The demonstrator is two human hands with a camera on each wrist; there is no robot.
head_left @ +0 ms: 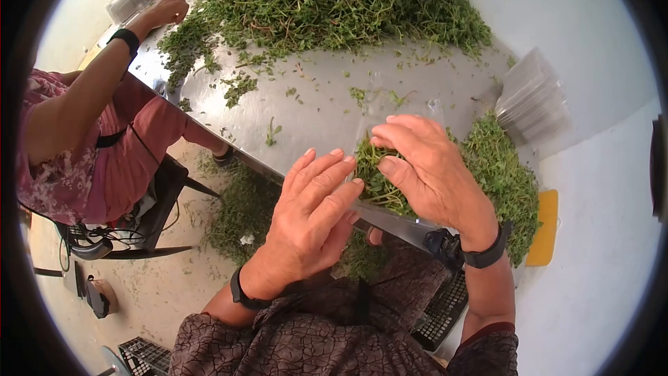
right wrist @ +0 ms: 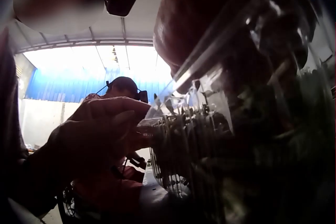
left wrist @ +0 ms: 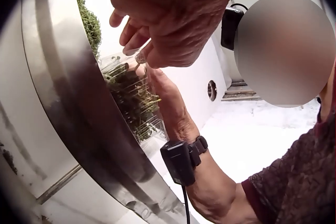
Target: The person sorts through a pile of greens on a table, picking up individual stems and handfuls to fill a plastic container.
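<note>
A clear plastic container (head_left: 379,191) full of green sprigs stands at the table's near edge; its side also shows in the left wrist view (left wrist: 131,98) and the right wrist view (right wrist: 184,145). My left hand (head_left: 309,219) is at its left side, fingers extended and close together, tips at the rim. Over its right side arches my right hand (head_left: 442,181), thumb and fingers loosely bent above the greens, with a gap between them. The left wrist view has my left hand (left wrist: 173,19) above the container and my right hand (left wrist: 170,98) along its far side.
A large heap of greens (head_left: 334,7) covers the table's back, and a smaller pile (head_left: 497,160) lies at the right. Stacked clear containers (head_left: 532,94) lean by the wall near a yellow board (head_left: 546,226). Another person (head_left: 83,132) sits at the left, one hand at the table.
</note>
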